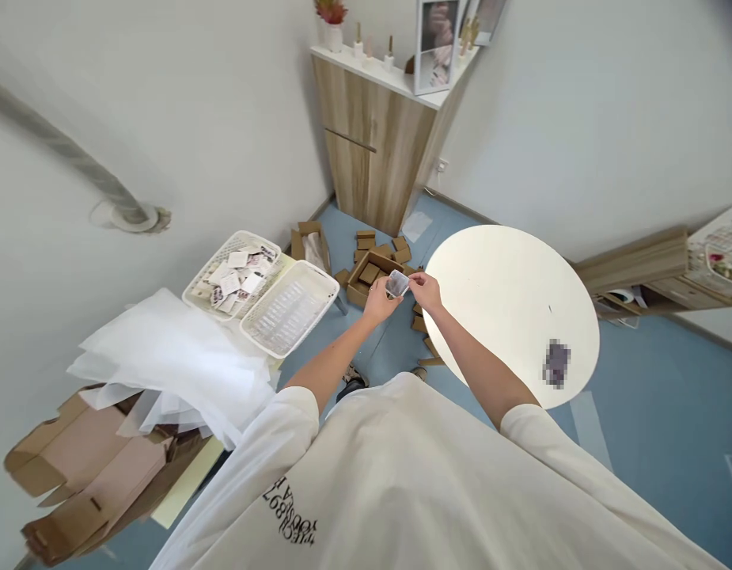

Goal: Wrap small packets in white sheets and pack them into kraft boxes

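Observation:
In the middle of the view, my left hand (380,301) grips a small clear plastic case (396,283) by its left side. The fingertips of my right hand (423,290) pinch its right edge. What lies inside the case is too small to make out. Below and behind it on the floor stands an open cardboard box (358,293) with smaller brown boxes in it. To the left, a white basket (333,294) holds rows of clear plastic pieces. Another white basket (191,285) beside it contains a loose pile of small cards and photos (238,277).
A round white table (496,293) stands at my right, with a pixelated dark object (556,364) on it. White translucent sheets (176,356) and flattened cardboard (92,451) lie at left. A wooden cabinet (374,142) fills the corner, with small brown boxes (401,249) before it.

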The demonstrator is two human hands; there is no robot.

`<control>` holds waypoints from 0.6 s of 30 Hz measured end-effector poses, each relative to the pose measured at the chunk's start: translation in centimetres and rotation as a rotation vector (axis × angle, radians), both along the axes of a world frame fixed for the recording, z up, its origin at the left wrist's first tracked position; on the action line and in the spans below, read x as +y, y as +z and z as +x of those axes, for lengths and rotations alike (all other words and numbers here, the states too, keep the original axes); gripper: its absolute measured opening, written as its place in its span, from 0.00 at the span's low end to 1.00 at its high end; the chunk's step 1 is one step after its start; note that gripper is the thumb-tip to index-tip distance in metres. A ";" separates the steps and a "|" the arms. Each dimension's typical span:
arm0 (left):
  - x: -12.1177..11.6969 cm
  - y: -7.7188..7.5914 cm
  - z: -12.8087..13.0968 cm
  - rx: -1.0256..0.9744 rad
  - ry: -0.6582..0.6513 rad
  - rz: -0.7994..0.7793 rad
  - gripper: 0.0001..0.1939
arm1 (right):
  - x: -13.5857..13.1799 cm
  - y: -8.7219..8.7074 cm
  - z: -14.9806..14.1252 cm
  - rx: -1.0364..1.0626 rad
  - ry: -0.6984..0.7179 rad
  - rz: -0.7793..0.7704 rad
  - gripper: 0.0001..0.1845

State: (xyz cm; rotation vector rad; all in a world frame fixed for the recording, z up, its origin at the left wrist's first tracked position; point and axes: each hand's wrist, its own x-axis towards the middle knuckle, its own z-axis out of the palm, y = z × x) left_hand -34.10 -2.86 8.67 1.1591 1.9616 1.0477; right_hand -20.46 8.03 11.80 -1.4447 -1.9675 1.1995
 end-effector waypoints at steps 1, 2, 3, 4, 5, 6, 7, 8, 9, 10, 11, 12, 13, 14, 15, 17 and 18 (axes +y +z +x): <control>0.7 -0.3 1.9 0.002 -0.025 -0.010 0.33 | 0.5 -0.5 2.1 0.015 -0.024 -0.025 0.12; 1.3 -0.6 3.9 0.004 -0.049 -0.019 0.34 | 1.0 -1.1 4.3 0.031 -0.052 -0.057 0.12; 1.9 -1.1 5.9 0.006 -0.072 -0.025 0.36 | 1.4 -1.7 6.5 0.047 -0.080 -0.092 0.12; 2.5 -1.6 7.9 0.006 -0.097 -0.031 0.36 | 1.8 -2.3 8.7 0.062 -0.106 -0.130 0.12; 3.1 -2.2 9.9 0.005 -0.121 -0.039 0.36 | 2.2 -3.0 10.9 0.076 -0.129 -0.165 0.13; 3.7 -2.8 11.9 0.000 -0.142 -0.049 0.35 | 2.5 -3.7 13.1 0.085 -0.148 -0.197 0.13; 4.2 -3.5 13.8 -0.007 -0.156 -0.061 0.34 | 2.9 -4.5 15.3 0.086 -0.164 -0.225 0.14; 4.7 -4.1 15.7 -0.016 -0.165 -0.076 0.32 | 3.2 -5.2 17.5 0.080 -0.180 -0.248 0.14; 5.2 -4.6 17.4 -0.029 -0.171 -0.095 0.31 | 3.5 -6.1 19.6 0.066 -0.198 -0.267 0.15; 5.6 -5.2 19.1 -0.049 -0.176 -0.117 0.30 | 3.8 -6.9 21.6 0.045 -0.217 -0.284 0.15; 5.9 -5.7 20.6 -0.073 -0.180 -0.147 0.29 | 4.0 -7.7 23.5 0.021 -0.237 -0.297 0.15; 6.2 -6.1 21.9 -0.099 -0.184 -0.183 0.28 | 4.1 -8.5 25.3 -0.003 -0.255 -0.310 0.15; 6.4 -6.5 23.1 -0.128 -0.190 -0.225 0.27 | 4.3 -9.3 26.8 -0.025 -0.272 -0.322 0.16; 6.5 -6.8 24.2 -0.159 -0.196 -0.271 0.27 | 4.3 -10.1 28.2 -0.044 -0.286 -0.337 0.16; 6.6 -7.1 25.1 -0.189 -0.204 -0.317 0.26 | 4.3 -10.9 29.5 -0.058 -0.300 -0.353 0.16; 6.9 -7.6 26.7 -0.243 -0.226 -0.399 0.25 | 4.2 -12.2 31.4 -0.071 -0.341 -0.382 0.17; 7.1 -7.8 27.3 -0.264 -0.242 -0.429 0.25 | 4.1 -12.8 32.1 -0.075 -0.368 -0.391 0.17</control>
